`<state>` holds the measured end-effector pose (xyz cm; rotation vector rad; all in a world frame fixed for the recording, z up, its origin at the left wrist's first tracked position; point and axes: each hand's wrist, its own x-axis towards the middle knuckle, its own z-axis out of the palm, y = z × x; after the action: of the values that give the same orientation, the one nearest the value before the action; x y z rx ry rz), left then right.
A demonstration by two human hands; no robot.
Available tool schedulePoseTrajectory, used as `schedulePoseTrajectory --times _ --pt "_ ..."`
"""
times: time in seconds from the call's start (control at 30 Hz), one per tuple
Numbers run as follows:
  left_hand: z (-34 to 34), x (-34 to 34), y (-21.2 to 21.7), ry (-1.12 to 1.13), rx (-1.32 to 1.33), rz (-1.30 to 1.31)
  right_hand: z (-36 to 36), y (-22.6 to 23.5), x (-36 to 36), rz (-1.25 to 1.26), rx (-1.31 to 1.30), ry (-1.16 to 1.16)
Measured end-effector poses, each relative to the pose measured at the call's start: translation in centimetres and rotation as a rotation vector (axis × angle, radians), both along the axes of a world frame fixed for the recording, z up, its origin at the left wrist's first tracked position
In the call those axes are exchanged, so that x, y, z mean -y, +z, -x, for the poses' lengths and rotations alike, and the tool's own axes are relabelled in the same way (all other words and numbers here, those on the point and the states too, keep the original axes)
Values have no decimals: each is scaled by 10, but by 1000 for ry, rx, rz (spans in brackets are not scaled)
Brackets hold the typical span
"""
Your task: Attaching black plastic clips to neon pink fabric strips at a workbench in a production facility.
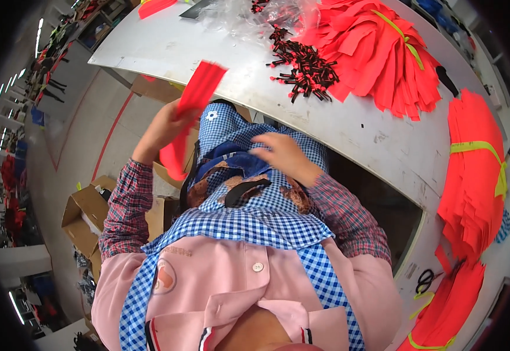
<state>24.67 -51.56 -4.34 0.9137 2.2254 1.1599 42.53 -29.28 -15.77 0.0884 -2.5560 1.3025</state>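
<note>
Head view: the left hand [164,130] has its fingers clenched around a long flat strip of bright red fabric [193,114], held over the lap just short of the grey metal surface [348,126]. The right hand [283,157] rests with fingers loose on the blue-checked apron [249,225], holding nothing. A heap of small black clips with red tips [305,67] lies on the surface beside a bundle of red fabric strips tied with yellow band [383,52].

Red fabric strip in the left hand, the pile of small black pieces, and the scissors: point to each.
red fabric strip [199,96], head view, upper half.
pile of small black pieces [306,67], head view, middle.
scissors [424,281], head view, handles.
</note>
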Motion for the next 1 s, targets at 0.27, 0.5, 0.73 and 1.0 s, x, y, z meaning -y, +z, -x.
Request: schedulePoseTrajectory --times 0.27,0.5,0.73,1.0 --pt "41 36 -186 96 -356 242 -114 -116 -58 -262 350 -892" --pt "148 64 -209 387 -374 232 -95 -76 -44 -307 236 -792" --pt "41 -6 -52 -252 220 150 -46 46 5 331 127 -559" --pt "-33 -50 -6 -501 423 -7 12 96 10 611 30 -302"
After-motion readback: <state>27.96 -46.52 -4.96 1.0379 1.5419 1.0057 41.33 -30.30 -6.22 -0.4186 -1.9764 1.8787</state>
